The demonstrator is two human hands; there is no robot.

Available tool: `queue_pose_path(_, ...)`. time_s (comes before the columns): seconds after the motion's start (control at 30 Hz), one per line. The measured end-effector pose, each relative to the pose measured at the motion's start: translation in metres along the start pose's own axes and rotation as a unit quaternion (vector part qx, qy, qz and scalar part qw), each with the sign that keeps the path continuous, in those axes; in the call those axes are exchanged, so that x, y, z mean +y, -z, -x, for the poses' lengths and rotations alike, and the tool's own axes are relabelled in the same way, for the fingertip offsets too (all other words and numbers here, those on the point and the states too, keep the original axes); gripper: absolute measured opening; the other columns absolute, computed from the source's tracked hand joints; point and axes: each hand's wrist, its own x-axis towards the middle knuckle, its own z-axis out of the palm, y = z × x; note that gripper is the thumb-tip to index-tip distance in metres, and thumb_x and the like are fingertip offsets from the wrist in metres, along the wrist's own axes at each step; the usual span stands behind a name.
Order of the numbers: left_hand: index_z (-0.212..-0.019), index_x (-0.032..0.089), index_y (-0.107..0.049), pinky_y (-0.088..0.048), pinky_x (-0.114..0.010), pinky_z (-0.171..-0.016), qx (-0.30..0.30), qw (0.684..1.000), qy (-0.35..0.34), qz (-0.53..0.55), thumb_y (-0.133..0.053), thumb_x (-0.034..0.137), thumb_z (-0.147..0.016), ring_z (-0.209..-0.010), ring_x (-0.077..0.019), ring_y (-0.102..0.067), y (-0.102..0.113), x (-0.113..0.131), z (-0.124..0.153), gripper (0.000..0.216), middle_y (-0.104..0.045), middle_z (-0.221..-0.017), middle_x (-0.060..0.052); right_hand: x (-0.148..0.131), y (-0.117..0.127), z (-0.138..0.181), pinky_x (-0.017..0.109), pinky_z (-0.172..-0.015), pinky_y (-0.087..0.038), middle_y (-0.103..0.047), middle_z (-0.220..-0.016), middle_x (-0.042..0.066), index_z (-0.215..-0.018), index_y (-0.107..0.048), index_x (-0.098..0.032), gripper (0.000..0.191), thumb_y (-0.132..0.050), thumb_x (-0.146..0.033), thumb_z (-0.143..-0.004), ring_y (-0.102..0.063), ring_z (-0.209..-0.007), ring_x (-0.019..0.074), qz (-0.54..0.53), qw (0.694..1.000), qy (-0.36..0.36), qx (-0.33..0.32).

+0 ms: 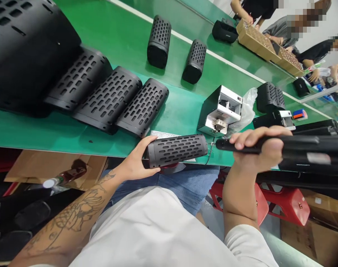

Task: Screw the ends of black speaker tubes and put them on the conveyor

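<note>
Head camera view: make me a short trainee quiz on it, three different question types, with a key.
1. Which grip holds the slotted black housing?
2. True or false: the black handheld tool is in the right grip.
3. Multiple choice: the silver-and-black machine stands on a) a red stool, b) the green work surface, c) a cardboard box.
Key: 1. The left grip; 2. True; 3. b.

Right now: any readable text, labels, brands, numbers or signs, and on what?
None legible.
Silver-fronted machine: front print too small.
Black unit across the bench: mark too small.
Black items by right hand: label and lettering blurred.
Red stool: emblem unreadable.
</note>
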Motion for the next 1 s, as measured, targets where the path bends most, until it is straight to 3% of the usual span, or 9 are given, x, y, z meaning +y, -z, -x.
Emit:
queue_pose_path(0.13, -0.19, 0.03, -0.029, -0.052, -0.065, -0.142, 0.014, 0.999, -0.039, -0.025, -0.098, 0.038, -0.091, -0.171, -0.0457, -0.057, -0.001, 0.002, 0.0, 0.12, -0.05, -0.185, -0.022, -0.038, -0.023, 0.035, 0.03, -0.039, -0.054, -0.061, -0.059, -0.011, -0.107, -0.073, -0.033, 0.027, -0.073, -0.06, -0.106, -0.045, -0.031, 0.0118, -0.044, 0.993, -0.011, -0.111)
queue_pose_path(0.23, -0.191, 0.03, -0.028, -0.052, -0.071, -0.14, 0.062, 0.985, -0.136, -0.081, -0.099, 0.035, -0.091, -0.173, -0.0489, -0.054, -0.005, 0.008, 0.002, 0.123, -0.049, -0.186, -0.025, -0.056, -0.035, 0.059, 0.034, -0.047, -0.057, -0.057, -0.061, -0.011, -0.111, -0.073, -0.038, 0.032, -0.081, -0.068, -0.103, -0.049, -0.038, 0.0139, -0.015, 0.993, -0.054, -0.101)
queue_pose_path(0.37, -0.18, 0.033, -0.051, -0.048, -0.079, -0.14, 0.137, 0.95, -0.24, -0.142, -0.096, 0.039, -0.097, -0.169, -0.049, -0.059, -0.012, 0.036, 0.005, 0.094, -0.065, -0.173, -0.02, -0.066, -0.041, 0.077, 0.038, -0.055, -0.058, -0.055, -0.065, -0.01, -0.119, -0.071, -0.044, 0.048, -0.087, -0.082, -0.094, -0.049, -0.043, 0.0155, 0.031, 0.992, -0.06, -0.105)
queue_pose_path(0.47, -0.168, 0.032, -0.063, -0.037, -0.081, -0.145, 0.115, 0.958, -0.232, -0.126, -0.084, 0.041, -0.109, -0.168, -0.0454, -0.06, -0.016, 0.064, 0.002, 0.064, -0.073, -0.166, -0.017, -0.068, -0.039, 0.08, 0.036, -0.049, -0.054, -0.052, -0.061, -0.012, -0.122, -0.072, -0.046, 0.055, -0.096, -0.079, -0.086, -0.046, -0.041, 0.0159, -0.052, 0.989, -0.048, -0.131)
queue_pose_path(0.63, -0.135, 0.029, -0.079, -0.03, -0.074, -0.151, 0.116, 0.964, -0.233, -0.055, -0.075, 0.024, -0.114, -0.166, -0.0368, -0.063, -0.017, 0.087, -0.007, 0.023, -0.079, -0.158, -0.013, -0.077, -0.038, 0.081, 0.042, -0.045, -0.059, -0.06, -0.06, -0.011, -0.116, -0.074, -0.039, 0.057, -0.095, -0.082, -0.085, -0.05, -0.039, 0.0173, -0.151, 0.974, -0.028, -0.168)
queue_pose_path(0.77, -0.122, 0.03, -0.084, -0.03, -0.071, -0.152, 0.091, 0.973, -0.211, 0.009, -0.076, 0.022, -0.114, -0.163, -0.0345, -0.067, -0.019, 0.085, -0.01, 0.014, -0.082, -0.154, -0.011, -0.083, -0.041, 0.09, 0.046, -0.047, -0.061, -0.06, -0.06, -0.012, -0.126, -0.074, -0.048, 0.05, -0.1, -0.066, -0.087, -0.052, -0.039, 0.0202, -0.097, 0.987, -0.003, -0.127)
queue_pose_path(0.87, -0.119, 0.03, -0.085, -0.027, -0.072, -0.153, 0.082, 0.976, -0.199, 0.032, -0.075, 0.025, -0.116, -0.162, -0.0338, -0.068, -0.02, 0.083, -0.008, 0.012, -0.084, -0.151, -0.01, -0.085, -0.045, 0.099, 0.047, -0.05, -0.062, -0.062, -0.062, -0.012, -0.134, -0.07, -0.058, 0.051, -0.097, -0.063, -0.091, -0.055, -0.04, 0.0223, -0.054, 0.992, 0.022, -0.113)
queue_pose_path(1.0, -0.116, 0.028, -0.084, -0.026, -0.071, -0.153, 0.078, 0.973, -0.213, 0.033, -0.074, 0.027, -0.117, -0.162, -0.0334, -0.067, -0.019, 0.084, -0.008, 0.01, -0.085, -0.147, -0.011, -0.088, -0.054, 0.107, 0.045, -0.044, -0.058, -0.06, -0.059, -0.014, -0.126, -0.067, -0.054, 0.052, -0.1, -0.062, -0.087, -0.051, -0.036, 0.0199, -0.102, 0.992, 0.008, -0.079)
